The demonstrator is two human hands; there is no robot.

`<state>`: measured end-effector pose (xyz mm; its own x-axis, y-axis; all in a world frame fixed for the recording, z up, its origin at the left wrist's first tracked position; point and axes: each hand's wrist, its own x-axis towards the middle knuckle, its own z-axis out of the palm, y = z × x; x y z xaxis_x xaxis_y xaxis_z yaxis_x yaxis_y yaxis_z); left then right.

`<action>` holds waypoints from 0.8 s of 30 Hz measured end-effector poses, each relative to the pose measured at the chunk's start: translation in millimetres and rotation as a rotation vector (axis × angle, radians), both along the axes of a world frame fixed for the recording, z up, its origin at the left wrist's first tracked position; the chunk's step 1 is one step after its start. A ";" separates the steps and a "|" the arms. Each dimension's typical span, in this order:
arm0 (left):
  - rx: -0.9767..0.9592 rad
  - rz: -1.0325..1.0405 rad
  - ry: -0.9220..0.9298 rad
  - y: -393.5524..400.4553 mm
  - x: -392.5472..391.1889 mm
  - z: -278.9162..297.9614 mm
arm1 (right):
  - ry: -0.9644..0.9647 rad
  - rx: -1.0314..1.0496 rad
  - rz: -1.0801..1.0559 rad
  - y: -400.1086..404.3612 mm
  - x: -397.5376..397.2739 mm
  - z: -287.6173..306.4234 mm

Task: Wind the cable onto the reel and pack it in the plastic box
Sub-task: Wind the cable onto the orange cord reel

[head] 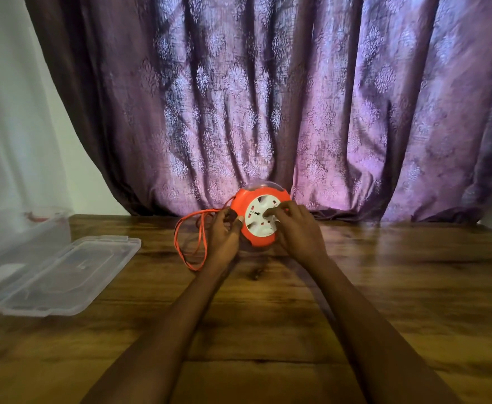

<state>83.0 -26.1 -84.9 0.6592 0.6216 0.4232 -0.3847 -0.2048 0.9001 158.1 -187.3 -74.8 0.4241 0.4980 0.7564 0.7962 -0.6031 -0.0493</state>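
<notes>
Starting at the far left, we see the clear plastic box (20, 237) sitting open at the table's edge, with its lid (64, 275) lying flat on the wooden table (268, 316) just in front of it; something red shows inside the box, too blurred for us to name. Nothing of the reel is in there yet, so packing is wholly ahead.

Next comes the orange cable (190, 243), a loose loop of it trailing over the table just left of the hands. We judge the winding well along but unfinished: that slack is what is left to take in.

Our left hand (224, 237) curls around the orange rim, steadying it where the cable enters. The extension reel (260, 217) stands tilted on its edge near the purple curtain (297, 97), its white socket face towards us. Our right hand (294, 225) lies on that face, fingers bent onto the centre, seemingly turning it.
</notes>
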 end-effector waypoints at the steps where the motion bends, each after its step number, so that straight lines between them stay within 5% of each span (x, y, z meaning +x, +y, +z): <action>1: -0.001 -0.022 0.003 1.4 -0.7 1.3 | -0.089 -0.072 0.038 -1.8 0.0 1.5; 12: 0.161 -0.127 0.117 16.0 -1.9 4.9 | -0.229 -0.503 -0.010 -5.2 1.6 8.2; 24: 0.222 -0.121 0.061 -1.2 -9.6 10.4 | -0.409 -0.387 -0.098 -7.0 29.9 -4.0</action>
